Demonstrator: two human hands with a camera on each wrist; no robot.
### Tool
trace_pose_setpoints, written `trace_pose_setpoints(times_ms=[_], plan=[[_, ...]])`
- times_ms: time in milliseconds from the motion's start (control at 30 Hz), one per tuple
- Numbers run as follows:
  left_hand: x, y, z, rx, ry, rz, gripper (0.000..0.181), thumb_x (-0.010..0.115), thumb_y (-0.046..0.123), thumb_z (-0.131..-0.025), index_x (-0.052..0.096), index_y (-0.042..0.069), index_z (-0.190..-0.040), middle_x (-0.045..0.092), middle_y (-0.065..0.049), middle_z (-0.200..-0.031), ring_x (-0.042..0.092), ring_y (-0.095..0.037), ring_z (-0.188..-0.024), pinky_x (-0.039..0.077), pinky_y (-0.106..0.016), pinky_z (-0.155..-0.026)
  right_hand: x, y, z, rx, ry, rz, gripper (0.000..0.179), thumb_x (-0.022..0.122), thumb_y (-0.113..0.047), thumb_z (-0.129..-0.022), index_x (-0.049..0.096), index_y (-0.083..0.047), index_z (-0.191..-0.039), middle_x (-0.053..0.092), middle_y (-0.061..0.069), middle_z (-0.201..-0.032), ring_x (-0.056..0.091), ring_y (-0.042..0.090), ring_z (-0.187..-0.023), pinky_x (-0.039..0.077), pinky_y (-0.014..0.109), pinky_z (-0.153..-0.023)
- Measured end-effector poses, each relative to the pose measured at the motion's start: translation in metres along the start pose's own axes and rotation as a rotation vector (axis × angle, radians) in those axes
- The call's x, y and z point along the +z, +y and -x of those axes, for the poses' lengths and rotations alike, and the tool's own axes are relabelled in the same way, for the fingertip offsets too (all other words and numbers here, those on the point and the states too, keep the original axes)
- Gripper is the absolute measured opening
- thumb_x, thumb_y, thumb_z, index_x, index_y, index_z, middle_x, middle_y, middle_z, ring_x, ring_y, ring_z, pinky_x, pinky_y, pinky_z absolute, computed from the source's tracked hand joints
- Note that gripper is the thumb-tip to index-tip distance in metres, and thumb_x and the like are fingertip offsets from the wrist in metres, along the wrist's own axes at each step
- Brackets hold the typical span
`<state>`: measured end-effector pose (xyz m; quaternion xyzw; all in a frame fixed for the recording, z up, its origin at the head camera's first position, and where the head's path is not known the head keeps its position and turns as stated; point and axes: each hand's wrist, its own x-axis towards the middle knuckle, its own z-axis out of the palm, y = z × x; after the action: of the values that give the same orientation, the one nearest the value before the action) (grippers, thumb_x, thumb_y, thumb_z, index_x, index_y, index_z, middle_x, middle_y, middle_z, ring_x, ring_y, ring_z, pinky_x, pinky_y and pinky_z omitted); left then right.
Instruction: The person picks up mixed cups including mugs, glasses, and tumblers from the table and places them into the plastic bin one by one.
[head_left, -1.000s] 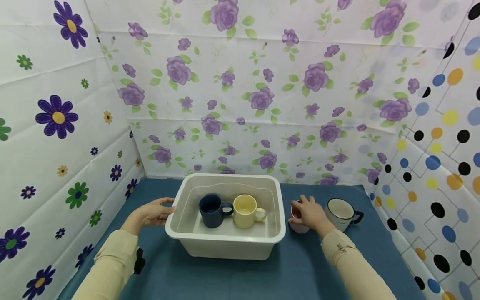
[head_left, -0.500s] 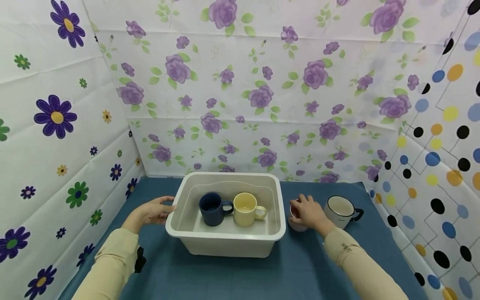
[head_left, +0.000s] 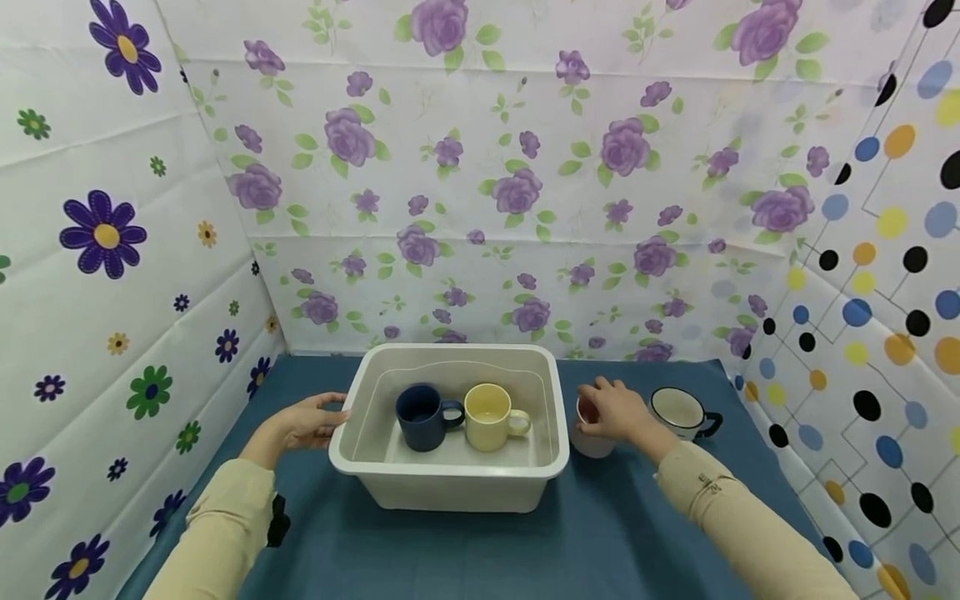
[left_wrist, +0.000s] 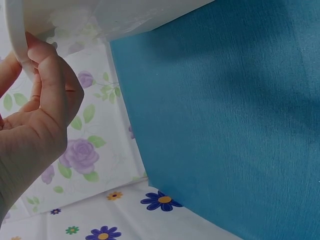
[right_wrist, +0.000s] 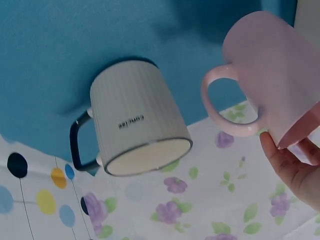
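My left hand [head_left: 303, 422] pinches the left rim of a cream plastic basin [head_left: 457, 492], thumb over the edge and fingers below, as the left wrist view also shows. In the basin a navy blue mug [head_left: 422, 427] and a yellow mug [head_left: 486, 423] stand upright side by side, handles to the right. Just right of the basin, my right hand [head_left: 621, 410] holds a pink mug [right_wrist: 275, 65] by its rim. The pink mug's handle [right_wrist: 210, 100] shows in the right wrist view, free of the fingers. The hand partly covers this mug in the head view.
To the right of the pink mug stands a ribbed white mug [right_wrist: 135, 110] with a black rim and black handle. Blue cloth [head_left: 480, 554] covers the table. Patterned sheets [head_left: 480, 208] hang as walls at the back and both sides.
My right forearm has swung out to the right and the hand has shifted slightly up over the pink mug's rim, exposing more of this mug. The left hand keeps its hold on the basin.
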<state>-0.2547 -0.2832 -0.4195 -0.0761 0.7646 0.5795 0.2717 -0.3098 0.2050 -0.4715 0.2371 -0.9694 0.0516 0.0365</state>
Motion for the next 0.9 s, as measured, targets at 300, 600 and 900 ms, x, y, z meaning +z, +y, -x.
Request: trace_pose_setpoints(times_ms=[300,600,900], plan=[[-0.003,-0.003,0.002,-0.005,0.013,-0.010,0.066,0.052,0.015,-0.097,0.012,0.000,-0.148,0.059,-0.004,-0.098,0.062,-0.010,-0.078,0.054,-0.030,-0.072,-0.022,-0.003,-0.001,0.020,-0.012,-0.048,0.059,0.075,-0.043,-0.075,0.059,-0.009,-0.121,0.061,0.014,-0.105,0.056,0.028,-0.084,0.054,0.044,-0.068],[0.000,0.002,-0.004,0.004,0.047,-0.050,0.060,0.053,0.014,-0.097,0.020,-0.001,-0.145,0.058,-0.011,-0.107,0.063,-0.013,-0.083,0.055,-0.035,-0.078,-0.056,-0.006,0.002,0.012,0.009,-0.079,0.061,0.076,-0.039,-0.074,0.059,-0.004,-0.121,0.061,0.019,-0.108,0.061,0.031,-0.084,0.054,0.043,-0.064],[0.000,0.007,0.001,0.007,0.073,-0.081,0.061,0.054,0.010,-0.095,0.021,-0.005,-0.144,0.062,-0.010,-0.101,0.064,-0.012,-0.080,0.056,-0.036,-0.079,-0.078,-0.012,-0.005,-0.029,-0.015,-0.118,0.060,0.076,-0.039,-0.076,0.058,-0.002,-0.120,0.063,0.016,-0.102,0.062,0.025,-0.081,0.054,0.040,-0.066]])
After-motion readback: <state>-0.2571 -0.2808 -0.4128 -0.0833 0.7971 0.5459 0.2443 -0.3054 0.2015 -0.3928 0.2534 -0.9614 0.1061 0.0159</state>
